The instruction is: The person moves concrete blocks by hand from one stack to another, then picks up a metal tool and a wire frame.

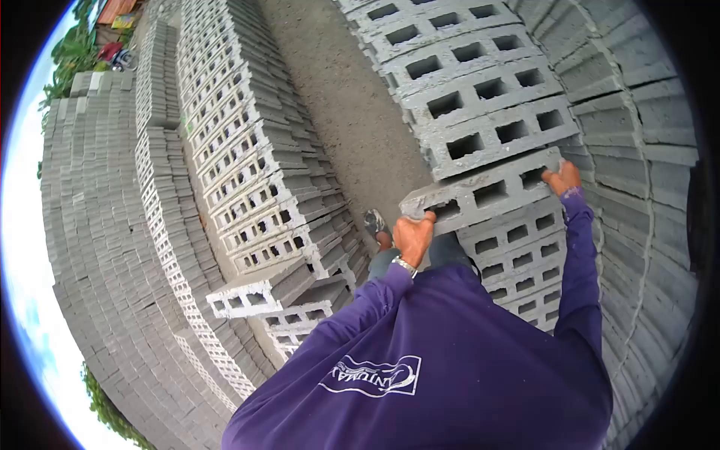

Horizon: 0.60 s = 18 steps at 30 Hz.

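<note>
A grey hollow concrete block (517, 174) with three holes lies between my two hands, tilted slightly against the row of blocks beyond it. My left hand (414, 236) is closed on its left end, fingers at the left hole. At the opposite end my right hand (564, 178) grips the block, with fingertips at the right hole. Just past it runs a row of similar blocks (499, 114), holes facing up. Below the held block, more stacked blocks (517, 251) show their holes. The undersides of my fingers are hidden.
A long stack of blocks (247, 142) stands to the left of a dirt path (337, 90). One block (244, 298) juts out at its near end. Farther left rises a large block wall (97, 225). Blocks (637, 135) also line the right side. A motorcycle (124, 58) stands far off.
</note>
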Each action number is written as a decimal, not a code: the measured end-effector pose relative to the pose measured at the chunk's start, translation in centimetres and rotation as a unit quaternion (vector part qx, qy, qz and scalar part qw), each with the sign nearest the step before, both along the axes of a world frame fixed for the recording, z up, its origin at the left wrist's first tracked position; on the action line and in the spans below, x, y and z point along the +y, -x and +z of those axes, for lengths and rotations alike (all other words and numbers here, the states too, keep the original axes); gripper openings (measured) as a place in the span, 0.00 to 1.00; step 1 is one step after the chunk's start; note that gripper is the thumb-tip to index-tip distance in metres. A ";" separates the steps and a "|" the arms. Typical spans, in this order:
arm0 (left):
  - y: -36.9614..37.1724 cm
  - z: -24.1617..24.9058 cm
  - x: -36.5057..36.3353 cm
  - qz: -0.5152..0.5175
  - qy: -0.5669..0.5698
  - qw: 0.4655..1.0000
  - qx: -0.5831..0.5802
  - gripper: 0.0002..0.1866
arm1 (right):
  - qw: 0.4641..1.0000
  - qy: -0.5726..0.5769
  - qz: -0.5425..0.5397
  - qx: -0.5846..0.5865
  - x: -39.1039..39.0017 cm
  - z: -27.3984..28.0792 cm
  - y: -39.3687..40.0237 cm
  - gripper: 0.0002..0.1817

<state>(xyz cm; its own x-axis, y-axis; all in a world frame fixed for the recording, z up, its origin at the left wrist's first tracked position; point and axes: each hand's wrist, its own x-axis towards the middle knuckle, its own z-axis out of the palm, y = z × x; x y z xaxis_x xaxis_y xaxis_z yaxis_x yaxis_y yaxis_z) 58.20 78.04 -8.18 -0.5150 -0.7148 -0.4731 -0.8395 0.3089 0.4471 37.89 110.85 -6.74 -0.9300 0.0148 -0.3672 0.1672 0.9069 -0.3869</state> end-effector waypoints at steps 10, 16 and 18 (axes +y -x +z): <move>-1.1 -3.4 -1.2 0.037 -0.251 0.962 0.102 0.22 | 0.981 -0.069 0.097 0.151 -8.4 6.2 -6.9 0.30; 2.0 2.0 0.2 0.115 -0.412 0.898 0.101 0.16 | 0.973 -0.129 0.105 0.158 -9.6 1.5 -7.4 0.36; 2.3 2.1 0.1 0.118 -0.417 0.897 0.085 0.15 | 0.987 -0.083 0.132 0.046 -9.8 2.1 -6.4 0.30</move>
<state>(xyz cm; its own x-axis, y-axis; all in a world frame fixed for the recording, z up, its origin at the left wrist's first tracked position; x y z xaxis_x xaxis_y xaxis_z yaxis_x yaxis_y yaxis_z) 55.85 78.10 -6.07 -0.5112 -0.2477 -0.8230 -0.7357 -0.3690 0.5680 44.28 101.09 -4.64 -0.9390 -0.1796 -0.2933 -0.1124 0.9662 -0.2319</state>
